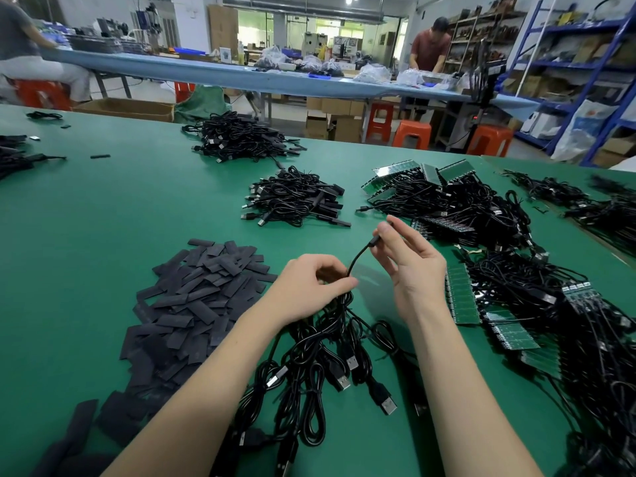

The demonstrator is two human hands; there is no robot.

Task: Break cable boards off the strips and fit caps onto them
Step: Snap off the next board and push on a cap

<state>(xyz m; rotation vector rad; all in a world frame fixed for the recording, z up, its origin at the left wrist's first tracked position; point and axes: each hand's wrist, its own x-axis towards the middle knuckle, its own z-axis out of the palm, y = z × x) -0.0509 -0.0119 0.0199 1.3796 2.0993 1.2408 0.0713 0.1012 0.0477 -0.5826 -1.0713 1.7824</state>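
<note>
Pinching one capped cable end [373, 242] in right hand [409, 266], left hand [311, 287] gripping its cable bundle [327, 342] beside the caps pile [196, 297], likely reaching for a fresh cap next.

Green worktable [103, 208], long blue bench [172, 68], orange stools [411, 134], blue shelving [585, 63].

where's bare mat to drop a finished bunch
Bare green mat lies left of the small cable pile, beyond the black caps. Crowded: the board strips on the right and the cables under both hands.
</note>
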